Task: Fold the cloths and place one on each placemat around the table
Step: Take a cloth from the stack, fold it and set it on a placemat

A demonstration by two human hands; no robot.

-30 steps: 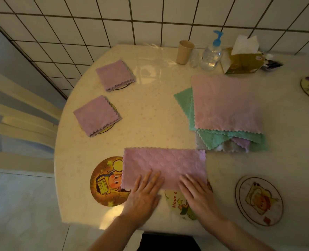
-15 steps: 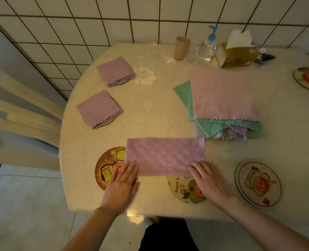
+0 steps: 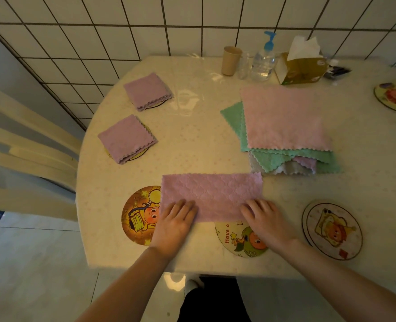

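Pressing the half-folded purple cloth [image 3: 212,196] on the counter [image 3: 192,145]: my left hand [image 3: 175,226] and right hand [image 3: 265,221], fingers [image 3: 183,205] flat and slightly spread, hold its near corners above two cartoon placemats [image 3: 139,214].

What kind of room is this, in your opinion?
Probably a home dining corner: a round table set with cartoon placemats, a chair beside it, a tiled wall behind, and a tissue box.

Bare forearms, no sleeves; dark trousers [image 3: 213,303] and a light shoe [image 3: 190,284].
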